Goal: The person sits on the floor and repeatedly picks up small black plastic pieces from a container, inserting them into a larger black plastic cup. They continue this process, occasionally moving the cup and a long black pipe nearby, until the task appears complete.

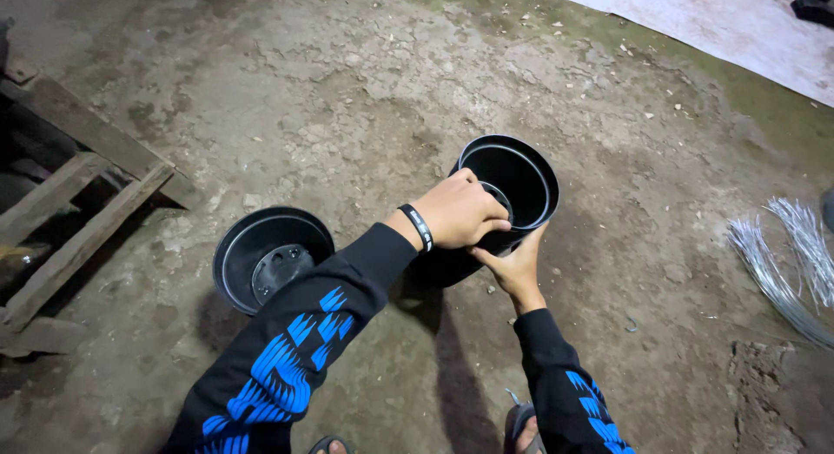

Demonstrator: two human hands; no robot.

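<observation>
My left hand (460, 212) grips the near rim of a black plastic pot (521, 180), which is tilted with its open mouth facing up and toward me. Under that pot, my right hand (514, 267) supports its side from below. Both hands hold this pot above the cracked dirt ground. A second black plastic pot (261, 254) stands upright on the ground to the left, its drain holes visible inside, partly covered by my left sleeve. I wear black sleeves with blue patterns and a black wristband (420, 226).
A wooden frame of planks (78, 211) lies at the left edge. A bundle of thin silver wires (786, 263) lies on the ground at the right. A pale sheet (721, 24) covers the far right corner. My sandalled feet (519, 424) show at the bottom.
</observation>
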